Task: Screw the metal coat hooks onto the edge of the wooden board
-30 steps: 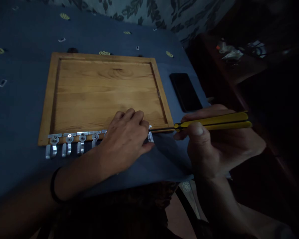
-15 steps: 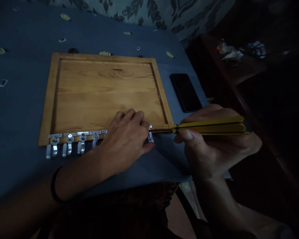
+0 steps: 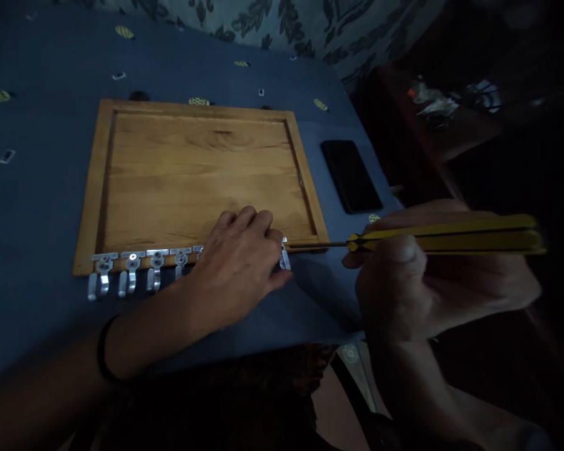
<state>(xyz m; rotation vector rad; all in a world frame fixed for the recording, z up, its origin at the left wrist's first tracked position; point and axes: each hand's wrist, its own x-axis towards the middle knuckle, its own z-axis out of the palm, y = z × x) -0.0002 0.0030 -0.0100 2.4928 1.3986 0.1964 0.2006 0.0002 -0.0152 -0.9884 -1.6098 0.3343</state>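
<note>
A black phone (image 3: 351, 175) was laid flat on the blue cloth (image 3: 37, 200), just beside the right side of the wooden board (image 3: 197, 163) and apart from it. The middle of the row of metal hooks (image 3: 104, 266) was blocked from view by the left hand (image 3: 239, 263), which was rested across the board's near edge. Its fingers were curled downward, but their tips were hidden, so whether anything was gripped by them could not be told. A black band (image 3: 102, 351) was worn on the left wrist.

The yellow screwdriver (image 3: 451, 237) was held by the right hand (image 3: 432, 282), its handle gripped between thumb and fingers. Its thin shaft was pointed along the board's near edge toward the rightmost hook (image 3: 284, 257), just beside the left thumb; whether a screw was touched by the tip could not be seen.

On the dark reddish furniture (image 3: 470, 131) at the right, crumpled clear plastic (image 3: 437, 103) was seen, its contents too dim to be made out.

The board was shaped like a shallow tray, its smooth, grained panel enclosed by a raised frame. The hooks were made of shiny, curved metal with flat plates, and cross-slotted screw heads were seen on several. The cloth was printed with yellow dotted shapes, and the wall covering (image 3: 291, 25) behind was patterned with dark leaves.
</note>
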